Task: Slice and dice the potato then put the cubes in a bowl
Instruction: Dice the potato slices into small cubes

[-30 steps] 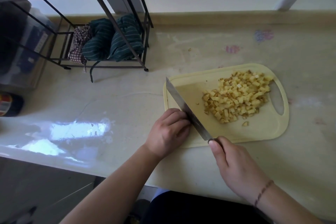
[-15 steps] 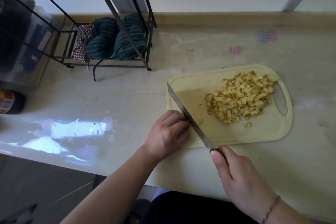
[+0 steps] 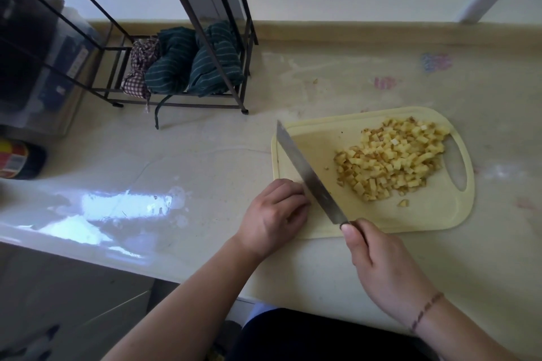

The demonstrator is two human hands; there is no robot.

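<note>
A pale yellow cutting board lies on the counter with a heap of diced potato cubes on its right half. My right hand grips the handle of a long knife, whose blade runs diagonally across the board's left part. My left hand sits at the board's near left corner. Its fingers are curled down tight against the blade's left side, over a small potato piece that they almost wholly hide. No bowl is in view.
A black wire rack holding striped green and checked cloths stands at the back left. A dark bottle lies at the left edge, beside a clear container. One stray cube lies near the heap. The counter's front edge runs below my forearms.
The knife has kept making small cuts beside my left fingers. A few crumbs have dropped near the blade. Both hands stay at the same spot on the board.
</note>
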